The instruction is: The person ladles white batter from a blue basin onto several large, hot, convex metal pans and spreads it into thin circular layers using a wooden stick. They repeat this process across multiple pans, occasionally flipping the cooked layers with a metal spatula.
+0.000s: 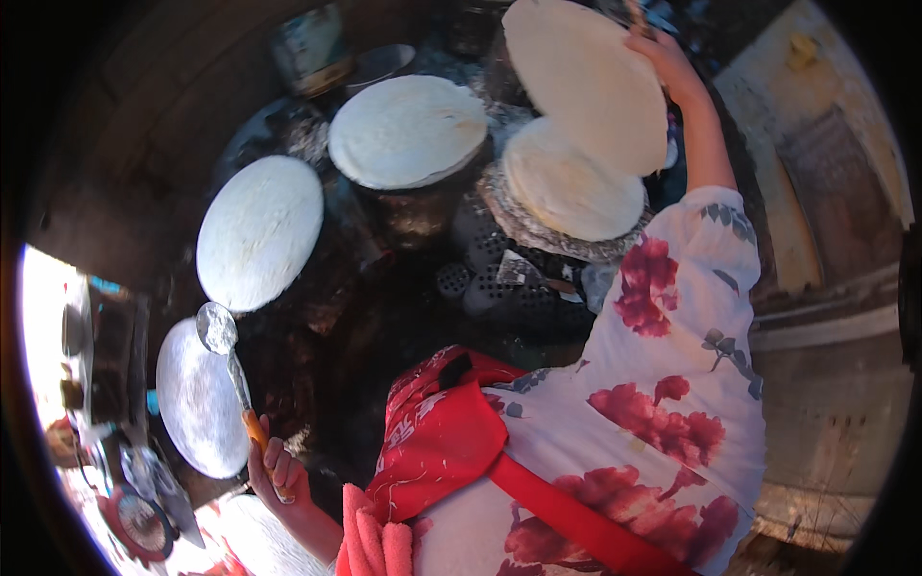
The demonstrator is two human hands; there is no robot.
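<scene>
The ladle [217,329] was at the left part of the head view. Its long axis went slanted: the round metal bowl pointed away from the person and a bit to the left, & the orange handle ran back toward the body. The bowl overlapped the top of the lower-left white round [203,403] and came close to the upper-left white round [259,233]; if it touched one of them, I cannot tell.

The L hand [281,477] was closed abt. the handle, w/ fingers wrapped around it, no gap visible.

The R hand [663,62] was far up, at the right edge of a large pale sheet [581,82]. This sheet had its long axis from upper left to lower right, and its lower part overlapped the pale round [574,182] on a dark, crusted base [523,228]. The R hand's fingers were bent, w/ a thin brown stick [637,13] rising from them; how tightly they closed, & whether they pinched the sheet, cannot be told.

Another white round [408,132] lay betw. the two sides, farther from the body. Perforated dark cylinders [487,288] stood nr. the crusted base. The person wore a red apron [437,446], w/ a red towel [375,542] beside it.
</scene>
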